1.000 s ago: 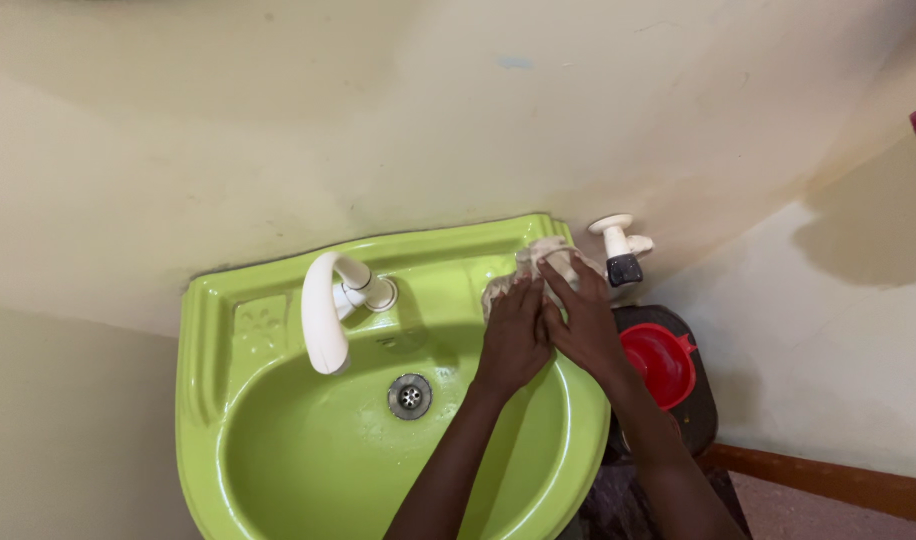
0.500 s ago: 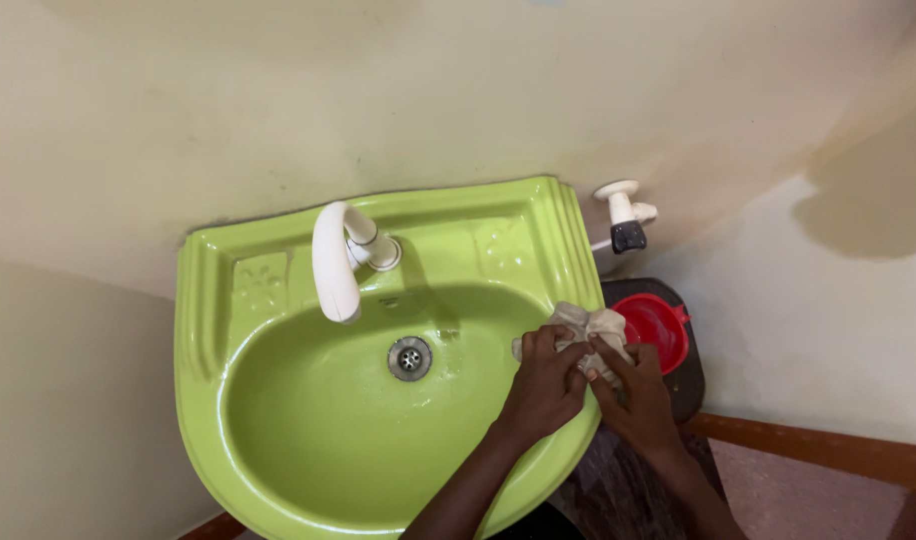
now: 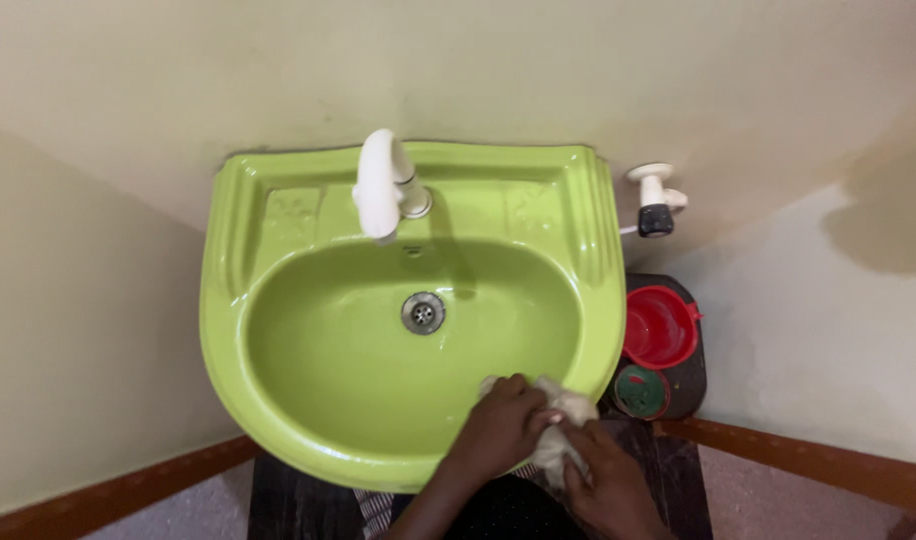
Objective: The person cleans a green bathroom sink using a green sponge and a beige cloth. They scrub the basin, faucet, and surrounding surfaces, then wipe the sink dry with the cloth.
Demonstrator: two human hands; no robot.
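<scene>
2 hands (image 3: 553, 455) clench cloth (image 3: 561, 420) on sink rim (image 3: 603, 375).

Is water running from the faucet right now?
No: the white faucet shows no stream, and nothing falls toward the drain below it.

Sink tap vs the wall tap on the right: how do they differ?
The sink tap is all white, with a long curved spout over the green sink. The wall tap is smaller, sticks out of the wall beside the sink, and has a dark end. Both look white-bodied; no water runs from either.
</scene>
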